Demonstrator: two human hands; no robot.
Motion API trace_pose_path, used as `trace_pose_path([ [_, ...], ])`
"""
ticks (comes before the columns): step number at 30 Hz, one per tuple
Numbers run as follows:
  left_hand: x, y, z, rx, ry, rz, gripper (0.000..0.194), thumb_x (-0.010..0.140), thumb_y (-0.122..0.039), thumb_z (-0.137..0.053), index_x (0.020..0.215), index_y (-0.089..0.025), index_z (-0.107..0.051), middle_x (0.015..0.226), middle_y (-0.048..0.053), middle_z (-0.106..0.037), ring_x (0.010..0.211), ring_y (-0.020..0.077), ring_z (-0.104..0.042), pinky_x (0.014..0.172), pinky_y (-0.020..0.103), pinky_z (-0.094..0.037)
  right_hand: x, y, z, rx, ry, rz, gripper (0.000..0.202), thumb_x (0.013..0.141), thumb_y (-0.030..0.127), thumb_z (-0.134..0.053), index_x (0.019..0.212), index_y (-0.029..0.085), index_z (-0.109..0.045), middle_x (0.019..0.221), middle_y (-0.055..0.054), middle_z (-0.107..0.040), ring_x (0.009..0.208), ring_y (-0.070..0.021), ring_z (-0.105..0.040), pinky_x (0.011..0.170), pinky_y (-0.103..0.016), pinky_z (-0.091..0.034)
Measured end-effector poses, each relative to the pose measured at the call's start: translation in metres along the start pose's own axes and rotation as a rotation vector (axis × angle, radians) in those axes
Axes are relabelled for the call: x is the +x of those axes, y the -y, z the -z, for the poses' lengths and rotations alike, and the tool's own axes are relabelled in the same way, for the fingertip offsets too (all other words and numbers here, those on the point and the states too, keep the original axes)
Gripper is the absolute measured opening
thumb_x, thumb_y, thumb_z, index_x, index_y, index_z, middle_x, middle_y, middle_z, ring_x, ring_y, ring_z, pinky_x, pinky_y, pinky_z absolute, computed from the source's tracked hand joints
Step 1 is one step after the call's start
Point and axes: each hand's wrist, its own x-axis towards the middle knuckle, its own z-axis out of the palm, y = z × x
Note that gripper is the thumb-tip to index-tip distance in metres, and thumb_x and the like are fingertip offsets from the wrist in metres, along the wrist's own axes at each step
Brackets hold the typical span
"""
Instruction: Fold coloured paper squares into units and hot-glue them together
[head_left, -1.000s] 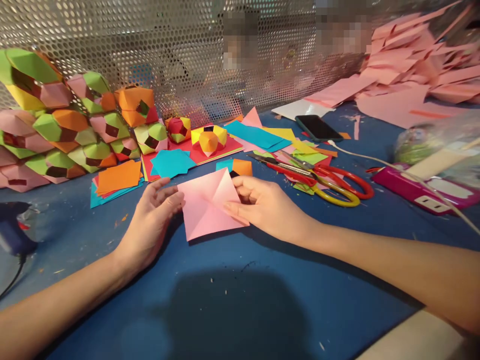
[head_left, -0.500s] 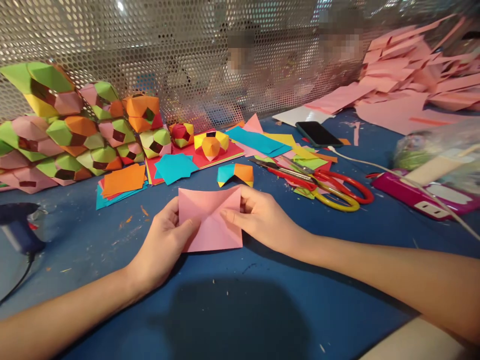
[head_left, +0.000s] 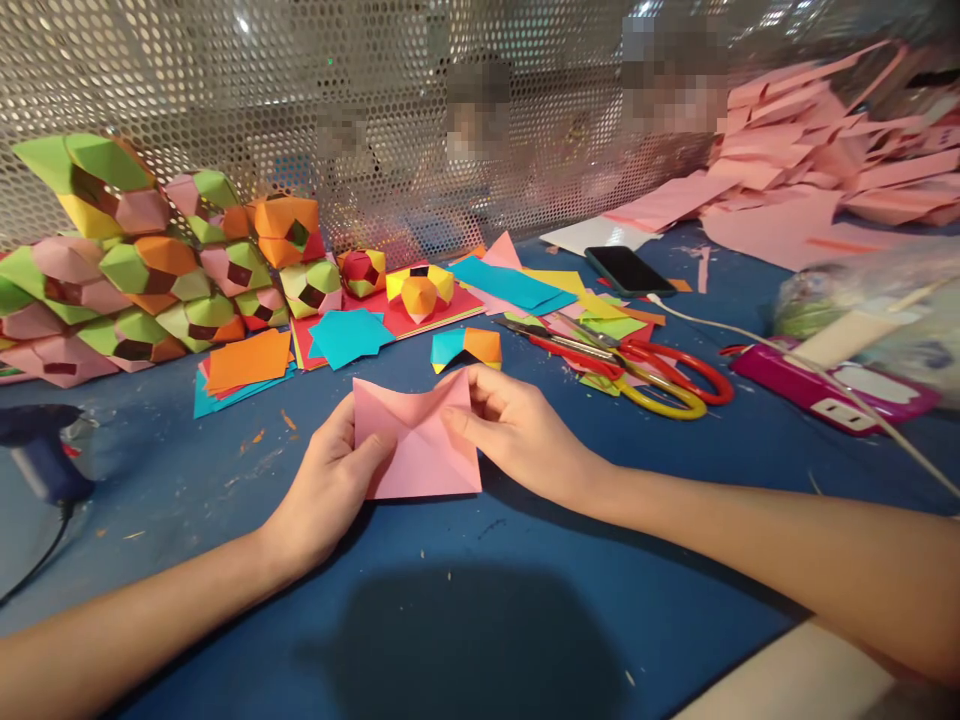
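Note:
A square sheet of pink paper [head_left: 424, 462] with diagonal creases is held up between my two hands, just over the blue table [head_left: 247, 640]. My left hand [head_left: 330, 480] pinches its left side, thumb in front and fingers mostly hidden behind. On the opposite side, my right hand [head_left: 525, 435] is closed on the paper near its upper right corner, thumb pressed on the front. The top edge bows down in the middle. Just beyond the sheet lies a small folded blue-and-orange paper piece [head_left: 484, 346], touched by neither hand as far as I can see.
Folded paper balls [head_left: 157, 265] are stacked at the left by a perforated metal screen [head_left: 375, 60]. A glue gun [head_left: 45, 455], coloured paper squares [head_left: 247, 362], scissors [head_left: 660, 385], a phone [head_left: 628, 270], a magenta power strip [head_left: 832, 395] and pink paper strips [head_left: 795, 150] surround the hands.
The pink paper's top edge dips deeper, its upper corners drawn slightly closer together. My right hand has shifted a little left and up. The view has turned slightly.

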Motion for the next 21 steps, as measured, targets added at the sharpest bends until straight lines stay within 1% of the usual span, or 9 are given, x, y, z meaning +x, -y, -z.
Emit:
trace_pose_path([
  [3,-0.002,0.000,0.001,0.060,0.012,-0.034,0.025,0.087,-0.027,-0.050,0.111,-0.023,-0.053,0.093,0.000,-0.063,0.079,0.0145,-0.058,0.068,0.024,-0.047,0.001,0.001,-0.001,0.031,0.015,0.055,0.004,0.082,0.016,-0.051,0.085,0.016,-0.054,0.074,0.002,-0.053,0.065,-0.0095,-0.049,0.057,-0.022,-0.043],
  [7,-0.005,-0.001,0.003,0.296,-0.010,-0.119,0.024,0.087,-0.036,-0.050,0.107,-0.024,-0.055,0.095,0.000,-0.062,0.081,0.0146,-0.055,0.069,0.023,-0.044,0.001,0.007,-0.003,0.046,-0.022,0.093,0.006,0.082,0.018,-0.054,0.087,0.016,-0.054,0.077,0.000,-0.057,0.068,-0.0103,-0.053,0.059,-0.022,-0.044],
  [9,-0.005,-0.002,0.003,0.403,-0.015,-0.169,0.025,0.088,-0.037,-0.048,0.107,-0.024,-0.055,0.099,0.000,-0.061,0.082,0.0145,-0.054,0.069,0.023,-0.043,0.000,0.011,-0.003,0.048,-0.053,0.115,0.005,0.081,0.018,-0.056,0.086,0.016,-0.054,0.075,0.000,-0.058,0.066,-0.0104,-0.054,0.058,-0.022,-0.044],
  [11,-0.004,-0.006,0.003,0.464,-0.015,-0.197,0.026,0.088,-0.038,-0.048,0.108,-0.024,-0.055,0.099,0.000,-0.061,0.081,0.0143,-0.054,0.069,0.022,-0.042,-0.001,0.014,-0.002,0.027,-0.067,0.142,0.005,0.080,0.018,-0.057,0.084,0.016,-0.054,0.072,0.001,-0.058,0.064,-0.0098,-0.053,0.056,-0.021,-0.044],
  [13,-0.002,-0.011,0.002,0.468,-0.008,-0.196,0.027,0.088,-0.038,-0.048,0.108,-0.023,-0.056,0.096,0.001,-0.062,0.080,0.0146,-0.054,0.067,0.022,-0.042,-0.002,0.016,0.000,-0.013,-0.051,0.173,0.003,0.080,0.018,-0.058,0.082,0.017,-0.056,0.073,0.001,-0.059,0.064,-0.0094,-0.054,0.056,-0.021,-0.044],
  [17,0.000,-0.023,-0.003,0.394,0.044,-0.135,0.029,0.087,-0.040,-0.047,0.106,-0.020,-0.057,0.092,0.002,-0.062,0.077,0.0149,-0.054,0.064,0.023,-0.043,-0.003,0.019,0.004,-0.073,-0.026,0.204,0.004,0.081,0.020,-0.059,0.079,0.017,-0.060,0.074,0.001,-0.062,0.066,-0.0096,-0.054,0.058,-0.021,-0.044],
  [21,-0.005,-0.029,-0.010,0.390,0.068,-0.087,0.028,0.086,-0.040,-0.048,0.094,-0.017,-0.061,0.080,0.002,-0.060,0.068,0.0140,-0.052,0.058,0.022,-0.041,-0.004,0.023,0.005,-0.033,0.014,0.169,0.011,0.082,0.027,-0.059,0.078,0.017,-0.061,0.072,0.001,-0.063,0.064,-0.0100,-0.054,0.057,-0.021,-0.044],
])
